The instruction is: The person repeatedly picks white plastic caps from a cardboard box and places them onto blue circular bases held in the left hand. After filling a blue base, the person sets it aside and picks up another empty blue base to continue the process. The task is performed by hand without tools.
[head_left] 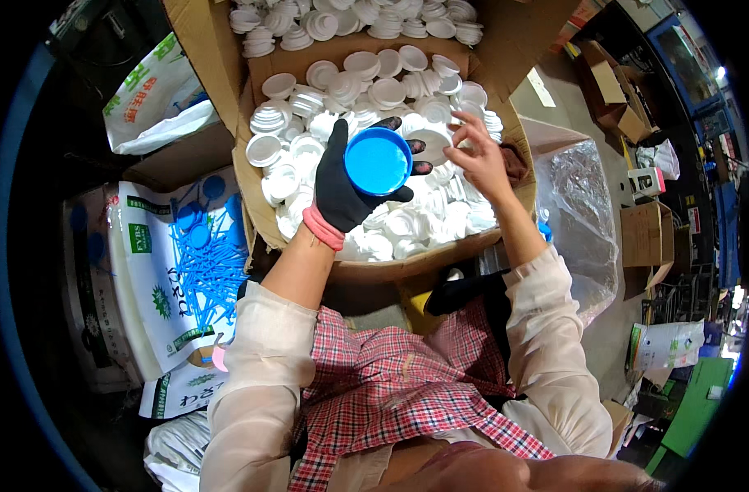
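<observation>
Left grip holds blue disc above white caps.

Head-mounted fisheye view, downward, close over left hand and right hand.

Bright light washes over white caps in a cardboard box, paling their detail in places, while a soft sheen marks a blue lid. Shadow gathers beneath the box's near edge and deepens to near black beyond its left edge. Clear plastic glints past the right edge; small bright spots flare farther out. Fisheye distortion bows a blue bar at far left, and the corners fall to black.
</observation>
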The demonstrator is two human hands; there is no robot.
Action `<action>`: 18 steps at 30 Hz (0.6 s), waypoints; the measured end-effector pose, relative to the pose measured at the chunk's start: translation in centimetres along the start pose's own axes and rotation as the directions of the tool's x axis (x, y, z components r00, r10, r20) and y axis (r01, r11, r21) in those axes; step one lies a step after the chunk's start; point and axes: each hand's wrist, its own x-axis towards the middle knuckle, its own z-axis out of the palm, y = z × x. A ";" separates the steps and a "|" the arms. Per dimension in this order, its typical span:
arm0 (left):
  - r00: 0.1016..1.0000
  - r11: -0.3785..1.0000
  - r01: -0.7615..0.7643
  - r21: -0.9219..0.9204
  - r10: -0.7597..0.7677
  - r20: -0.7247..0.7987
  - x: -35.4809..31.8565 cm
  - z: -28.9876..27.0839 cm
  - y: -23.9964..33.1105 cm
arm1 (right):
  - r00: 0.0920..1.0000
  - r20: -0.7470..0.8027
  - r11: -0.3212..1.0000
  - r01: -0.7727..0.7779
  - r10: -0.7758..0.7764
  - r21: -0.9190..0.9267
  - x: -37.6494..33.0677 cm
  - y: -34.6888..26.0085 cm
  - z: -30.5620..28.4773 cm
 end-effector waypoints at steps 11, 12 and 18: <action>0.909 0.834 -0.370 0.409 0.415 -0.023 -0.3 1.5 -2.0 | 0.919 0.365 0.977 0.082 -0.150 0.196 -3.4 -5.0 -2.5; 0.885 0.806 -0.418 0.419 0.466 -0.013 -0.4 0.8 -1.6 | 0.858 0.451 0.970 0.209 -0.244 0.127 -3.9 -5.9 -2.1; 0.942 0.882 -0.307 0.357 0.335 -0.019 0.0 1.4 -3.3 | 0.777 0.571 0.963 0.247 -0.266 0.113 -5.1 -9.4 0.0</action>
